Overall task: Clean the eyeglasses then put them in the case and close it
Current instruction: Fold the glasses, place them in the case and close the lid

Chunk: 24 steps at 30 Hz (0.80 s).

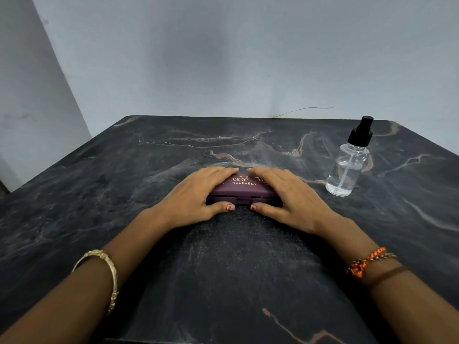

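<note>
Spanning the view, dark marble table (99, 194); lying mid-table, closed purple case (244, 189). Clasping the case's left end, left hand (196, 194); its right end, right hand (285, 194), fingers over lid, thumbs along front. Right of the case, standing apart, spray bottle (347, 167).

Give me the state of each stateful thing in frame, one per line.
eyeglass case: lid down, flat on the table, held at both ends
left hand: fingers over the lid, thumb at the front edge
right hand: same grip, mirrored
spray bottle: upright, black sprayer on, partly full, untouched
eyeglasses: not visible
</note>
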Tool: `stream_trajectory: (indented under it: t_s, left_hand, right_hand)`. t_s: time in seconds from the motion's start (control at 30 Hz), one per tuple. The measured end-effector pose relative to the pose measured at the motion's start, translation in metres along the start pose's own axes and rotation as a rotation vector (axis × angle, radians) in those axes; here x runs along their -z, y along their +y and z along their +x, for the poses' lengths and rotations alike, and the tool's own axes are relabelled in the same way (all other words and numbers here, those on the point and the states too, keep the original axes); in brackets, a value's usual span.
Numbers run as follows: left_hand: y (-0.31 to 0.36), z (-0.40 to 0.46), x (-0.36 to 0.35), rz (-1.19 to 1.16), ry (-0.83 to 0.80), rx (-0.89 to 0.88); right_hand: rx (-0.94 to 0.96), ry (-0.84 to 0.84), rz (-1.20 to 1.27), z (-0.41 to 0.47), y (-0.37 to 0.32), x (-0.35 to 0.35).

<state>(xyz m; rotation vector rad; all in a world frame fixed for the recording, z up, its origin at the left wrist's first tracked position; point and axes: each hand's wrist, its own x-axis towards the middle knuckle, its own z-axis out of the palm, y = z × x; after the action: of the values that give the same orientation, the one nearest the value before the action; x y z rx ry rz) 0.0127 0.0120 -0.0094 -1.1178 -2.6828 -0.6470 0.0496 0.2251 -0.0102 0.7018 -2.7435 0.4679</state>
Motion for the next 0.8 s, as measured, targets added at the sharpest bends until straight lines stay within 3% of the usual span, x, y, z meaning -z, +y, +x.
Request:
stream_trajectory:
  t_s: [0.8]
  left_hand:
    - [0.0059,-0.0025,0.0,0.19,-0.078,-0.034]
  right_hand:
    - [0.07,-0.124,-0.257,0.0034,-0.0008,0.0052]
